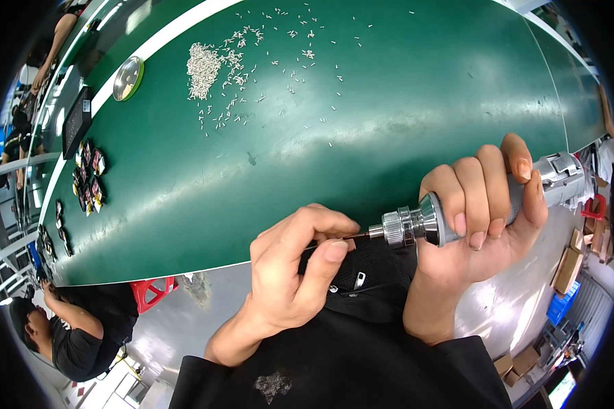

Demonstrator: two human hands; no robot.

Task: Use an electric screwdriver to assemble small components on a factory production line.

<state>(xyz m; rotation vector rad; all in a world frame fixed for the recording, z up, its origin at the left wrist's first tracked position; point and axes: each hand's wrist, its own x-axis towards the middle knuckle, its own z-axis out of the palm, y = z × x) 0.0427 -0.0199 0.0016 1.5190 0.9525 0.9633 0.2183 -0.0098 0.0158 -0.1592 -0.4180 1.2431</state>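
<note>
My right hand (477, 211) is wrapped round a silver-grey power screwdriver (404, 226), which lies level with its chuck pointing left. A thin dark bit (364, 236) sticks out of the chuck. Curled in front of my chest, my left hand (293, 266) has its thumb and fingers closed about the end of that bit. Whether a small part also sits between those fingers is hidden. Both hands are at the near edge of the green table (252, 204), over my black clothing.
Far across the table lies a heap of small silver pins (203, 70), with many strewn to its right. A round green-rimmed dish (127, 78), a black box (78, 123) and small dark packets (89, 176) are at the left. Another person (75, 334) sits at lower left by a red stool (151, 293).
</note>
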